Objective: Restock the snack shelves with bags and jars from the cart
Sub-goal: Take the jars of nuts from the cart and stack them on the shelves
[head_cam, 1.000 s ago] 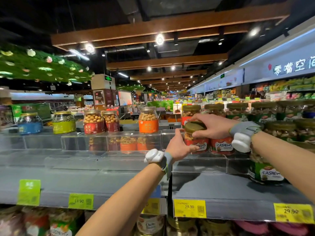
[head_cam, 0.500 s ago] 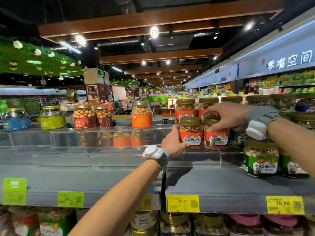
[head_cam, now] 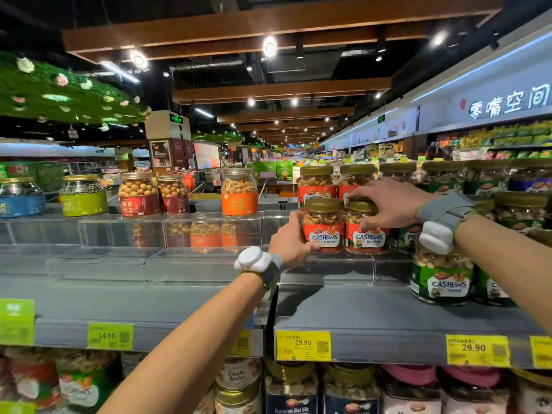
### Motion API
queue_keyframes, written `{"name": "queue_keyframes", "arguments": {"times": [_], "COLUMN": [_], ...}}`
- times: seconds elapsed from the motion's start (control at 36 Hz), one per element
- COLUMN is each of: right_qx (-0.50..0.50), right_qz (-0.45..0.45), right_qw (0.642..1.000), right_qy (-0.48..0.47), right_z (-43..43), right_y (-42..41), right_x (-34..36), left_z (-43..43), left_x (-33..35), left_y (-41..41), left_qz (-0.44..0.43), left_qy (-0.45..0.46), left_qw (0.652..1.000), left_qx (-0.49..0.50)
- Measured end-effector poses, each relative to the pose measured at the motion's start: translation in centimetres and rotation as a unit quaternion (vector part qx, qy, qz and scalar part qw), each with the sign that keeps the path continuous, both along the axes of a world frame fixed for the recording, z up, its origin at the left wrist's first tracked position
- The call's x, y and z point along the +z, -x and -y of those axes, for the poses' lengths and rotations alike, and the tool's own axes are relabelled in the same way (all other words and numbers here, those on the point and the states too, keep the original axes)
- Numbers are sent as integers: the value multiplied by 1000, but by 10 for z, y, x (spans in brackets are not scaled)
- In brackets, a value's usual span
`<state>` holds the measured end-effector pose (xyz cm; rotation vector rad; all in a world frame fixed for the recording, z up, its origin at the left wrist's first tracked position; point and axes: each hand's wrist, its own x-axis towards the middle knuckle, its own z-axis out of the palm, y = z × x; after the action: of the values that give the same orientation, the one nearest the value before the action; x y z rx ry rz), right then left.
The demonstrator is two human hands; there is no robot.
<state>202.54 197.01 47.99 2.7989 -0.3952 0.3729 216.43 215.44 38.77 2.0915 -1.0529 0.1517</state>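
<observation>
Two red cashew jars stand upright, touching, on the clear riser: left hand [head_cam: 291, 239] wraps the left jar [head_cam: 323, 225], right hand [head_cam: 385, 201] pinches the right jar [head_cam: 365, 230] by its lid from above. Free shelf [head_cam: 179, 297] space lies to the left, so I'd guess the left hand's nearer.

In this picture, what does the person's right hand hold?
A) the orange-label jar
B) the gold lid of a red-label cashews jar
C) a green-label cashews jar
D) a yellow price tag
B: the right hand curls its fingers over the gold lid of the right red-label cashews jar; the left hand grips the neighbouring red-label jar.
</observation>
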Motion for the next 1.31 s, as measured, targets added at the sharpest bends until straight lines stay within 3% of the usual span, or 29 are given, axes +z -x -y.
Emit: {"name": "queue_keyframes", "arguments": {"times": [0.17,0.33,0.44,0.56,0.75,0.86,0.94,1.08,1.22,1.31], "right_qx": [2,-2,39,123,165,134,97,-11,-124,-181], "right_qz": [-1,-10,91,219,291,309,309,233,169,131], "right_qw": [1000,1000,995,960,899,878,862,862,875,893], "right_qy": [-6,-1,-16,-128,-281,-340,-391,-451,-437,-391], "right_z": [3,-8,-17,-44,-102,-115,-116,-102,-60,-33], "right_y": [1,3,18,39,95,144,185,293,406,478], "right_x": [0,-3,-14,-25,-56,-93,-125,-175,-196,-205], "left_z": [-2,-13,-27,-48,-66,-62,-55,-19,35,73], "left_x": [1,11,16,21,11,-16,-43,-82,-99,-108], "left_y": [5,14,34,69,128,168,202,291,395,462], "left_qz": [-29,-92,-90,-77,-96,-127,-140,-248,-311,-285], "left_qy": [21,-20,9,70,167,175,147,60,-46,-119], "left_qw": [999,996,995,994,981,974,974,945,906,892], "left_qx": [-14,-3,49,37,-13,-71,-104,-204,-283,-330]}}
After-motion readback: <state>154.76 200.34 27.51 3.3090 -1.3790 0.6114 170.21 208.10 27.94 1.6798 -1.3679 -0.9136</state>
